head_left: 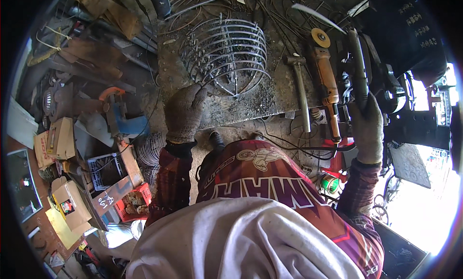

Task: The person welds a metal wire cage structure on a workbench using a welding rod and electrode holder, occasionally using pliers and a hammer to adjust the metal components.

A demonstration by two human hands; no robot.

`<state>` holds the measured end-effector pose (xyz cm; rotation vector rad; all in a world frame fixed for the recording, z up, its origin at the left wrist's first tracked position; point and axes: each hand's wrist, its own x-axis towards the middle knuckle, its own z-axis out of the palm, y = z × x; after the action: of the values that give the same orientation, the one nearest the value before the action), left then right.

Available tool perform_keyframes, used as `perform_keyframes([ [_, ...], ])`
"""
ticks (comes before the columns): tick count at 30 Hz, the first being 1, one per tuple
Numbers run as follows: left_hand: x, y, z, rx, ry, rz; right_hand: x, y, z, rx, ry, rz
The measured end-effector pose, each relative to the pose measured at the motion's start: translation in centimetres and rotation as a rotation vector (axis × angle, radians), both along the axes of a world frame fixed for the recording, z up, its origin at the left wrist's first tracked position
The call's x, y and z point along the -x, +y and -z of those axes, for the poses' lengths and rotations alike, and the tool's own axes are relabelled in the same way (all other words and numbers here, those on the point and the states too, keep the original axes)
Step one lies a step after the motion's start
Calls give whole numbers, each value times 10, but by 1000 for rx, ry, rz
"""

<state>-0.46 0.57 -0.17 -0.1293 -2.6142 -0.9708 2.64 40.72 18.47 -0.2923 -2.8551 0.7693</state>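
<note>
Head view: 2 gloved hands, well apart. Left hand (184, 112) at the near edge of the workbench (284, 103), fingers partly curled and close together, tips at the near end of the ribbed metal cage (235, 52); cannot tell whether they pinch a bar or only touch it. Cage lies on the bench, upper middle, curved bars running across. Right hand (369, 129) grasps the lower end of a dark grey tubular handle (358, 57), fingers wrapped, handle pointing away from the wearer. Between the hands: hammer (301, 90), then orange angle grinder (327, 78), both on the bench's right side.
</note>
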Motion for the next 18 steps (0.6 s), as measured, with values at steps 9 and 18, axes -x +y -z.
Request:
perform_keyframes([
  [9,1,1,0,41,34,10,-11,17,-3,1068,-425,6],
  [18,3,0,0,30,18,24,-14,56,-22,786,-137,100],
])
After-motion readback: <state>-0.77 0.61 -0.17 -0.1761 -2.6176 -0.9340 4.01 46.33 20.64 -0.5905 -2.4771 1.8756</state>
